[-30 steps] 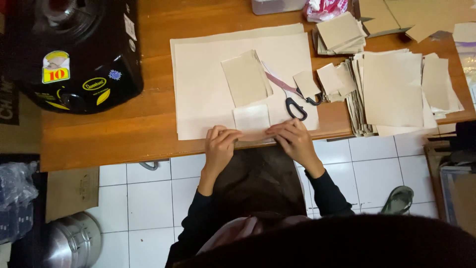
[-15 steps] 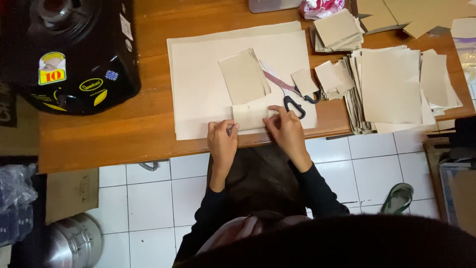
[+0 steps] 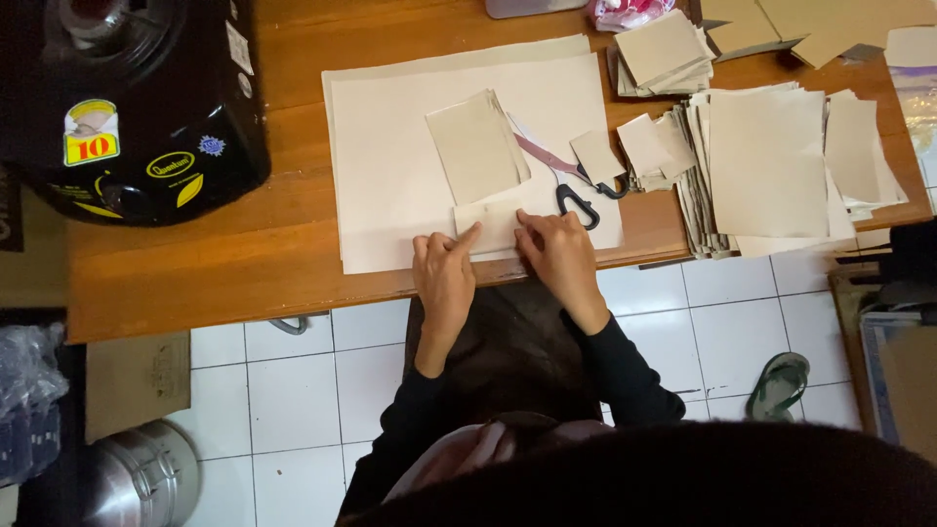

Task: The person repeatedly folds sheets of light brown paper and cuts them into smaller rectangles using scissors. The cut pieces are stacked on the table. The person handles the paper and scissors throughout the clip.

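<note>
A small folded piece of pale paper (image 3: 491, 222) lies near the front edge of a large white sheet (image 3: 390, 176) on the wooden table (image 3: 195, 263). My left hand (image 3: 444, 273) presses one extended finger on the piece's left end. My right hand (image 3: 558, 256) holds down its right end with the fingertips. Just beyond lie a stack of grey-beige paper rectangles (image 3: 476, 144) and scissors (image 3: 571, 185) with black handles and pink blades.
A big black appliance with stickers (image 3: 137, 107) fills the table's left. Piles of cut paper (image 3: 771, 161) and folded packets (image 3: 664, 49) cover the right. Below are white floor tiles, a metal pot (image 3: 137, 483), a cardboard piece (image 3: 137, 381) and a green sandal (image 3: 781, 383).
Both hands have slid from the table's front edge up onto the small paper piece. The left index finger now points out along it.
</note>
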